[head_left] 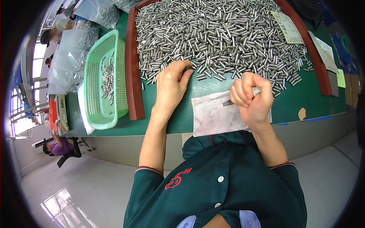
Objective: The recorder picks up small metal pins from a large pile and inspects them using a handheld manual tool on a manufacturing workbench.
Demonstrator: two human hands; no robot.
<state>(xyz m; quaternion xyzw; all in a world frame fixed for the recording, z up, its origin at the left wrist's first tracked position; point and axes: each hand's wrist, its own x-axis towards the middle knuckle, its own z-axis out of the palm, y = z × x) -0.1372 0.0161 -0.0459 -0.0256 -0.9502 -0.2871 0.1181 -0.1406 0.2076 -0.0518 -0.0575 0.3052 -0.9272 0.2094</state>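
A wide heap of short, shiny metal pins (213, 38) covers the far part of the green tabletop. My left hand (171, 81) rests palm down at the heap's near edge. Its forefinger reaches the nearest pins, and a gap shows between forefinger and thumb; the other fingers are mostly hidden. My right hand (253, 97) is closed in a fist around a slim tool. The tool's flat, dark grey end (227, 103) sticks out on the left, and a pale part shows between the fingers; its exact kind is unclear. Beneath this fist lies a smudged white sheet (207, 119).
Reddish-brown rails (134, 76) border the heap on both sides. To the left stands a light green basket (121, 91) with some pins inside. Clear bags of pins (68, 57) stand beyond it. Papers (287, 28) lie by the right rail. A seated person (62, 146) is at far left.
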